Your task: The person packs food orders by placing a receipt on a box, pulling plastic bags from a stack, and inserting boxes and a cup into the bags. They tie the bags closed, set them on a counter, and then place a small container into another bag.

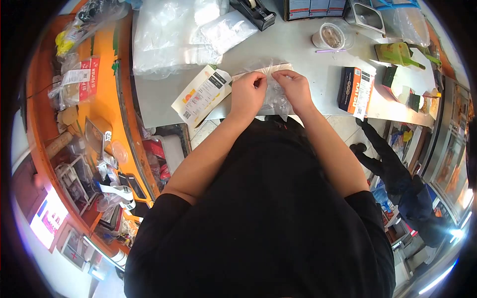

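Note:
My left hand (248, 94) and my right hand (295, 92) come together at the front edge of the grey table (313, 67), fingers pinched on a clear plastic bag (278, 97). The bag's loose end hangs between my hands towards my body. Behind my fingers the cream edge of a box (283, 67) shows through the plastic; my hands hide most of it. Just left of my left hand, a white and yellow carton (201, 94) with a printed label lies tilted.
An orange and black box (357, 92) stands to the right. Clear plastic bags (171, 39), a tape dispenser (256, 15) and a round tub (330, 37) sit farther back. An orange counter (107, 74) runs along the left. Another person (397, 184) is at the right.

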`<action>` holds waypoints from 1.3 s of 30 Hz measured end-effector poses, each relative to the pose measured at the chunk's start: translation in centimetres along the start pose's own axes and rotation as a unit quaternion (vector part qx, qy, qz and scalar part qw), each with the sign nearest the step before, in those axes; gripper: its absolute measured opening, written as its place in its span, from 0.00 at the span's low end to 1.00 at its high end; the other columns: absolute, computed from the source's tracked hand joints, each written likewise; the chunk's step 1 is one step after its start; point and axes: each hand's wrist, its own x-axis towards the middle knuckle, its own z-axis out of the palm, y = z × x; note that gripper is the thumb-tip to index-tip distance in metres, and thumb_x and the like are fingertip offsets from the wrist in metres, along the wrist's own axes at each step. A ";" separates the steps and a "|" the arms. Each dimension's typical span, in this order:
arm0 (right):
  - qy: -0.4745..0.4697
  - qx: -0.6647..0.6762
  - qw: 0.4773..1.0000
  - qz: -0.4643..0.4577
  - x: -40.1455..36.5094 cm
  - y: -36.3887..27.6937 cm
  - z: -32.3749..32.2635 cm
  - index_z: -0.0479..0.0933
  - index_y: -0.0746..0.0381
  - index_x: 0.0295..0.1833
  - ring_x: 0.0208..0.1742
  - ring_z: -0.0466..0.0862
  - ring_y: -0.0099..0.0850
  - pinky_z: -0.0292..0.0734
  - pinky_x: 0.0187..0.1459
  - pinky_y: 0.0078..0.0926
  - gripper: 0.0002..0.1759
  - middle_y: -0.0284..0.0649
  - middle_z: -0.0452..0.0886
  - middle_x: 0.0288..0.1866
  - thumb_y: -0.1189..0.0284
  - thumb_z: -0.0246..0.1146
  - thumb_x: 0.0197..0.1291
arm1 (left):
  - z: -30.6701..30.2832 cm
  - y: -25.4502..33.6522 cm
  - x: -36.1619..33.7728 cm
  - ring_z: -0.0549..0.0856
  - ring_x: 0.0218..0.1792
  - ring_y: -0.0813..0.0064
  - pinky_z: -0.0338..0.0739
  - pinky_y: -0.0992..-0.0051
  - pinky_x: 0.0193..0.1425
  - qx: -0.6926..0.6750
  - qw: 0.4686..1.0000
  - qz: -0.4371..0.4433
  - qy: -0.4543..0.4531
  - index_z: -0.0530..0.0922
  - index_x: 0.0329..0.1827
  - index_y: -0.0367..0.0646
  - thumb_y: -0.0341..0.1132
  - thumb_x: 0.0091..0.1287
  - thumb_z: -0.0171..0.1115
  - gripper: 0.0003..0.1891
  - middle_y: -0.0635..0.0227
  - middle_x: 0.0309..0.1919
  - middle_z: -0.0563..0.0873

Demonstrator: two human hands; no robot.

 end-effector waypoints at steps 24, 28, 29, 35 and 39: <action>0.024 -0.002 1.000 -0.010 -0.2 -0.3 0.2 0.89 0.66 0.50 0.35 0.77 0.18 0.74 0.38 0.20 0.14 0.32 0.86 0.38 0.67 0.72 0.67 | -0.2 0.1 0.0 0.91 0.32 0.67 0.83 0.71 0.40 0.000 1.000 -0.002 -0.002 0.88 0.41 0.35 0.28 0.66 0.69 0.05 0.56 0.33 0.92; 0.016 -0.023 0.999 -0.031 -0.1 -0.3 0.3 0.89 0.66 0.50 0.34 0.77 0.18 0.74 0.37 0.20 0.14 0.31 0.86 0.37 0.67 0.72 0.67 | -0.2 0.2 0.0 0.92 0.33 0.66 0.83 0.70 0.41 0.004 1.000 -0.008 -0.008 0.88 0.42 0.35 0.28 0.66 0.69 0.06 0.55 0.33 0.92; 0.015 -0.023 0.999 -0.031 0.0 -0.4 0.2 0.89 0.66 0.50 0.34 0.77 0.18 0.74 0.37 0.20 0.14 0.31 0.86 0.37 0.67 0.72 0.67 | -0.2 0.2 0.1 0.92 0.33 0.66 0.83 0.70 0.41 0.004 1.000 -0.009 -0.008 0.88 0.42 0.35 0.28 0.66 0.69 0.06 0.55 0.33 0.92; 0.025 -0.161 0.982 -0.091 0.0 -0.7 0.3 0.90 0.60 0.50 0.30 0.86 0.29 0.80 0.37 0.31 0.15 0.42 0.89 0.29 0.63 0.71 0.64 | -0.2 0.0 0.4 0.92 0.33 0.65 0.83 0.70 0.41 0.023 1.000 -0.008 -0.014 0.88 0.42 0.36 0.28 0.67 0.69 0.06 0.54 0.33 0.92; 0.018 -0.316 0.932 -0.175 -0.7 -1.5 0.4 0.90 0.53 0.50 0.35 0.89 0.43 0.84 0.40 0.40 0.12 0.47 0.90 0.35 0.62 0.68 0.65 | -0.9 -0.1 1.6 0.92 0.36 0.70 0.83 0.70 0.41 -0.019 0.995 -0.078 -0.066 0.88 0.48 0.37 0.28 0.68 0.70 0.09 0.56 0.36 0.93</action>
